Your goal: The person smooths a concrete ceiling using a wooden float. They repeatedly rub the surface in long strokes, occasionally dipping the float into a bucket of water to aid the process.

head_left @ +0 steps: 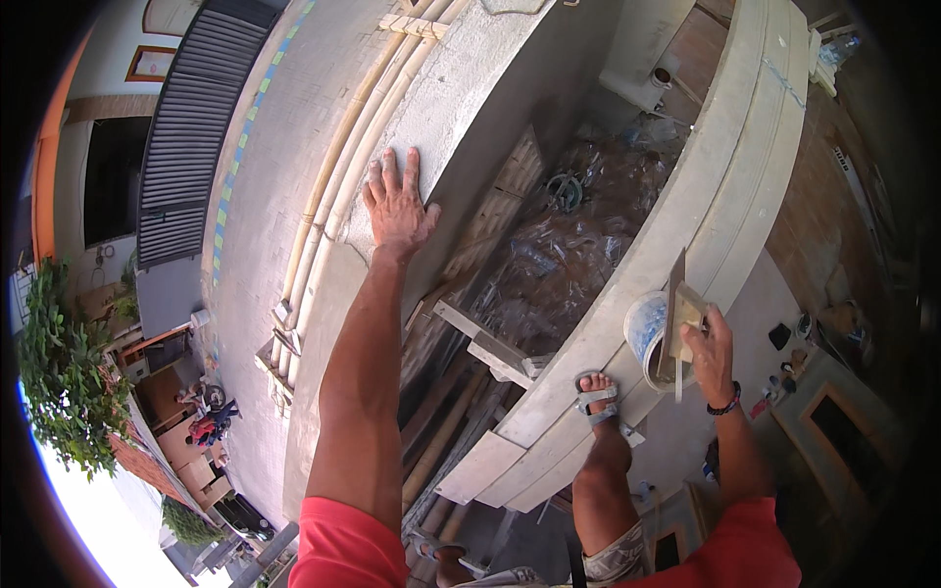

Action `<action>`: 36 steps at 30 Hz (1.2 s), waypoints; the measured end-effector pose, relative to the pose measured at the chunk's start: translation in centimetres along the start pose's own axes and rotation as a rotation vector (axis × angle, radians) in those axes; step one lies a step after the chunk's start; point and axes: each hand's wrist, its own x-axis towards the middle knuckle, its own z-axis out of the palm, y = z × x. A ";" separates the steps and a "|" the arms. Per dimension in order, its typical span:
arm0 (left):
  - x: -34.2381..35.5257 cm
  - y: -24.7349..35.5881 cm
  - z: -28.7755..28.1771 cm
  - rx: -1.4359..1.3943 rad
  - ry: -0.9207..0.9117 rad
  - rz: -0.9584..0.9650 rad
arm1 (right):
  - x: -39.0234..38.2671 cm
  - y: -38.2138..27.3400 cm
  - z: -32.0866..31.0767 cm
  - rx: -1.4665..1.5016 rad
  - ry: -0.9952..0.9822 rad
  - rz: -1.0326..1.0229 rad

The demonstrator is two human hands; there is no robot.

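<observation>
My left hand (399,211) lies with fingers spread on the rough plastered top of a wall (436,103). Nothing is held in it. My right hand (711,353) is closed round the pale handle of a plastering trowel (673,304), whose flat plate is seen nearly edge-on. The trowel stands upright against the mouth of a white and blue bucket (642,323), partly covering it. What the bucket contains is mostly hidden. The bucket rests on pale planks (676,235), near my sandalled foot (598,397).
Bamboo poles (328,196) lashed together run along the wall's outer side, above a paved street (260,196). Between wall and planks is a deep gap with clear plastic sheeting (578,245) below. People (211,426) beside a motorbike are far down at left.
</observation>
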 end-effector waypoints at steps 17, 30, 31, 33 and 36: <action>0.4 -0.5 0.9 -0.059 0.112 0.064 | 41.8 -18.2 24.0 0.296 -0.109 -0.566; 0.0 -0.7 0.6 -0.165 -0.048 -0.005 | 41.9 -16.3 24.5 0.276 -0.113 -0.601; 0.1 -0.8 0.6 -0.167 -0.061 0.010 | 42.8 -15.6 24.3 0.358 -0.154 -0.585; 0.5 -0.6 0.4 -0.188 -0.079 0.034 | 44.6 -12.6 24.9 0.336 0.091 -0.543; 0.7 -0.9 0.4 -0.218 -0.107 0.028 | 46.8 -9.3 23.1 -0.284 0.330 -0.934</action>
